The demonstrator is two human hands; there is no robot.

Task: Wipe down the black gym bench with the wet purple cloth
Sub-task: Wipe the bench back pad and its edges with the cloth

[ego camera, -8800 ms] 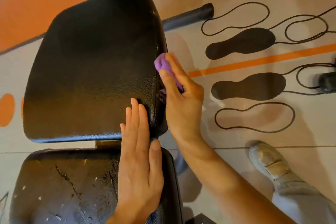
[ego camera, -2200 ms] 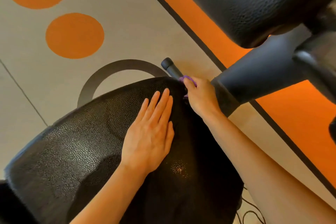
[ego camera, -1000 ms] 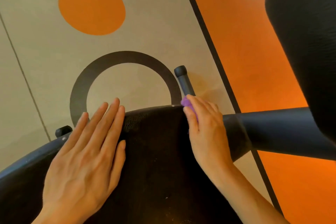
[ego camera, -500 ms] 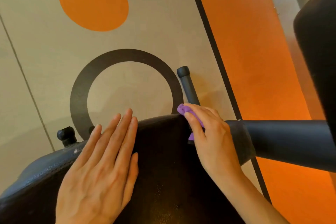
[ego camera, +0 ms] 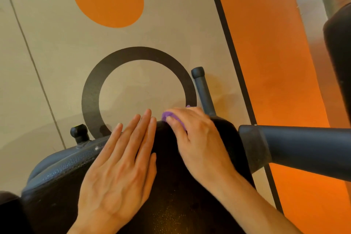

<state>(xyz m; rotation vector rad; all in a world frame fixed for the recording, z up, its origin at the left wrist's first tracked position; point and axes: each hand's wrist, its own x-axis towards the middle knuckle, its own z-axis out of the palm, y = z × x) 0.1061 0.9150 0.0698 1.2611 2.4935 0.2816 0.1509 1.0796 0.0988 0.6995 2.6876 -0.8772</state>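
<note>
**At the bench's far edge: cloth under the right hand**

At the far rim of the black surface [ego camera: 190,205], the right hand [ego camera: 197,138] curls its fingers [ego camera: 175,125] over the bunched purple cloth [ego camera: 168,115], pressing it down. The cloth's long axis cannot be told. Beside it, the left hand [ego camera: 121,173] lies flat, fingers straight, pointing away across the padding toward the floor's black ring [ego camera: 91,91].

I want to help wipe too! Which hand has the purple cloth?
The right hand holds the purple cloth at the bench pad's edge; the left hand lies flat, empty.

Thick black tube [ego camera: 303,150] blocks right, bare floor [ego camera: 57,53] open beyond bench [ego camera: 57,176] edge
</note>
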